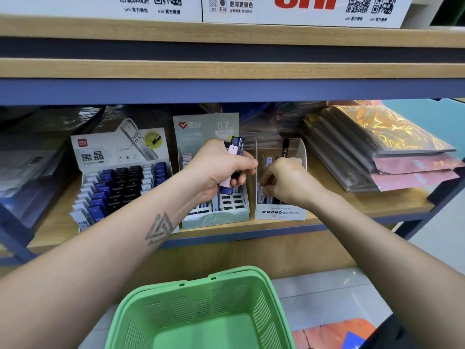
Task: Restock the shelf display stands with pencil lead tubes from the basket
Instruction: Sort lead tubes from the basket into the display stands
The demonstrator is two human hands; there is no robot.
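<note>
Stack of plastic-wrapped folders [377, 147] on shelf rt, white uni boxes [302, 8] up top, tiled floor [327, 293]

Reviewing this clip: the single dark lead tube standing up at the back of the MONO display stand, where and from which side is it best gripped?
Pinch the dark tube by its upper end, coming from above. It stands upright in the MONO stand, top poking above the stand's walls, while its lower part is hidden behind the right hand. The sides look boxed in, so a top-down pinch seems cleanest.

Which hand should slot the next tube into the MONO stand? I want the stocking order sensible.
The right hand: it is already inside the MONO stand, while the left hand holds spare tubes over the neighbouring green stand.
</note>
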